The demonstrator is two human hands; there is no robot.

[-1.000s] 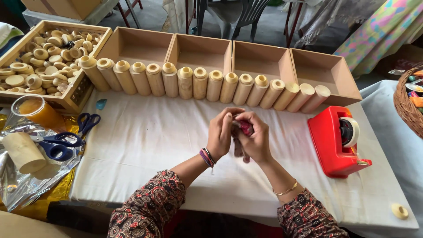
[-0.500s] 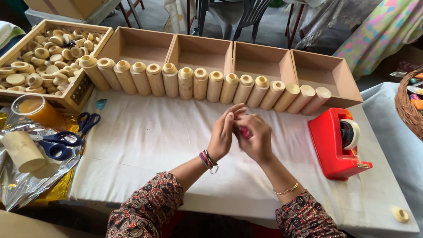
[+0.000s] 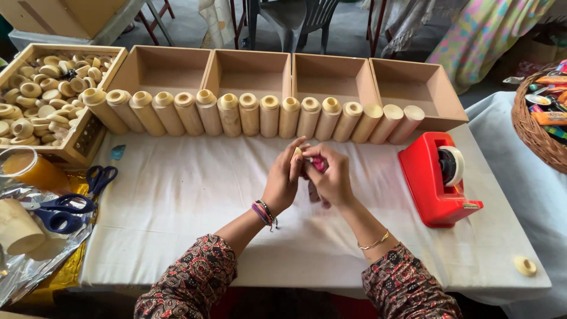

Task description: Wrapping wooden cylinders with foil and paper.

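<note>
Pink item: small pink piece (image 3: 319, 163), pinched between both hands above the middle of the desk; partly hidden, kind cannot be told.
Left hand: left hand (image 3: 283, 180), fingers closed together, holding a small pale wooden piece (image 3: 297, 155) against the pink item.
Right hand: right hand (image 3: 333, 177), fingers curled and pressed on the pink item from the right.
Step in hand: judged to be fitting or wrapping the pink item onto the wooden piece; the next move would call for a steady fingertip pinch.
Desk: white cloth-covered desk (image 3: 195, 201) under the hands.
Tape dispenser: red tape dispenser (image 3: 440, 180), right of the hands, well apart.
Cylinder row: wooden cylinders (image 3: 254, 113) lying side by side, far of the hands.
Open boxes: four brown boxes (image 3: 295, 74) behind the row; nothing seen in them.
Crate: wooden crate (image 3: 88, 133), far left, full of small wooden rings (image 3: 35, 100).
Scissors: blue scissors (image 3: 65, 204), near left on foil.
Basket: wicker basket (image 3: 531, 130), far right, holding coloured packets.
Loose ring: single ring (image 3: 524, 266), near right corner.
</note>
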